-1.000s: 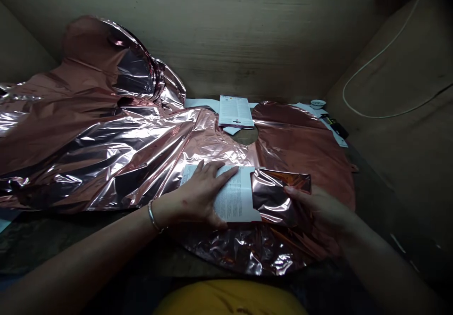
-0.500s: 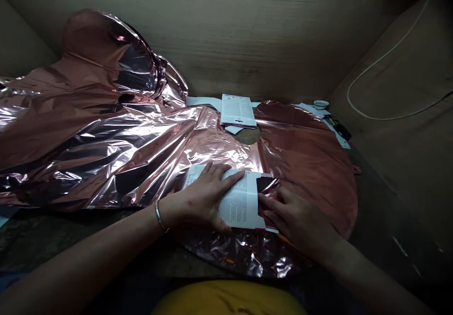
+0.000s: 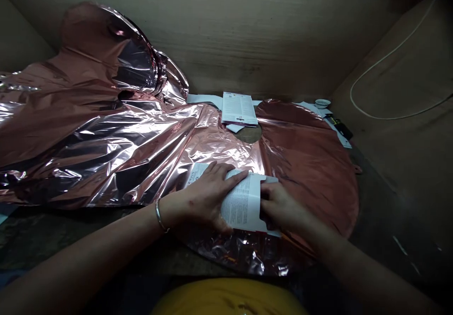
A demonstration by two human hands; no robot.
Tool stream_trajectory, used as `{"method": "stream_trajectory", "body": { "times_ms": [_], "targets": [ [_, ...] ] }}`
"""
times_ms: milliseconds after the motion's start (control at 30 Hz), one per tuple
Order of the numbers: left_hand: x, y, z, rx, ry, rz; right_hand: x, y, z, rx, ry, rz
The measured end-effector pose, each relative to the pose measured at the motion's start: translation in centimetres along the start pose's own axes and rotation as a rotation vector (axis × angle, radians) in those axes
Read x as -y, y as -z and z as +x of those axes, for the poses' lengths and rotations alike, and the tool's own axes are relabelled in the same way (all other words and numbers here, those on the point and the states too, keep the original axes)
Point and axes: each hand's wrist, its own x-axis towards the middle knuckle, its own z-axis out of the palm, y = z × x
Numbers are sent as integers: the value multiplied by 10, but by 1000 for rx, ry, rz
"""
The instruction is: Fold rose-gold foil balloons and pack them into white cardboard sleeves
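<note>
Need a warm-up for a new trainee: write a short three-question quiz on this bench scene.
1. Which wrist wears the metal bangle?
2. True or false: the printed white card lies on top of the rose-gold foil balloon.
3. What does the right hand touch?
A) the printed white card
B) the white cable
C) the metal bangle

Key:
1. The left wrist
2. True
3. A
</note>
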Motion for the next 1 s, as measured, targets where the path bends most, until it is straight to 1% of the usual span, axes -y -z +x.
{"method": "stream_trajectory", "body": {
  "times_ms": [67, 100, 133, 167, 200, 267, 300, 333, 367, 400, 500, 533, 567, 633, 700, 733, 767, 833, 867, 933, 1000],
  "targets": [
    [1, 0, 2, -6, -4, -18, 6, -5, 7, 117, 84, 100],
    [1, 1, 3, -4, -4, -25, 10, -5, 8, 170, 113, 95],
    [1, 2, 3, 1, -4, -28, 13, -2, 8, 197, 122, 39],
    [2, 2, 3, 13, -7, -27, 16, 2, 6, 166, 124, -68],
    [2, 3, 2, 32, -16, -22, 19, 8, 4, 67, 141, -215],
    [3, 5, 3, 81, -43, 2, 19, 21, 1, -251, 215, -511],
    [3, 6, 4, 114, -61, 18, 17, 27, 0, -381, 245, -611],
    [2, 9, 4, 154, -81, 36, 14, 31, 0, -452, 249, -670],
    [1, 12, 4, 192, -98, 56, 11, 33, -1, -461, 228, -691],
    [0, 16, 4, 227, -107, 77, 7, 32, -2, -429, 196, -682],
    [-4, 32, -5, 307, -54, 99, -2, 18, -14, -321, 121, -609],
    [-5, 35, -8, 319, -29, 84, -4, 12, -20, -301, 133, -615],
    [-7, 37, -12, 317, -10, 62, -5, 5, -26, -296, 178, -645],
    [-9, 31, -18, 256, 18, 23, -7, -7, -35, -351, 352, -755],
    [-11, 17, -22, 142, 49, 18, -11, -14, -36, -388, 568, -877],
    [-11, 9, -23, 90, 74, 24, -15, -16, -35, -375, 644, -929],
    [-12, 1, -26, 54, 95, 29, -19, -18, -33, -344, 687, -977],
    [-14, -11, -33, 22, 112, 31, -29, -20, -29, -301, 713, -1066],
    [-14, -14, -39, 22, 110, 28, -33, -20, -28, -301, 710, -1101],
    [-16, -16, -51, 36, 103, 27, -38, -22, -29, -308, 706, -1151],
    [-19, -15, -63, 55, 133, 45, -36, -26, -32, -326, 710, -1171]
  ]
}}
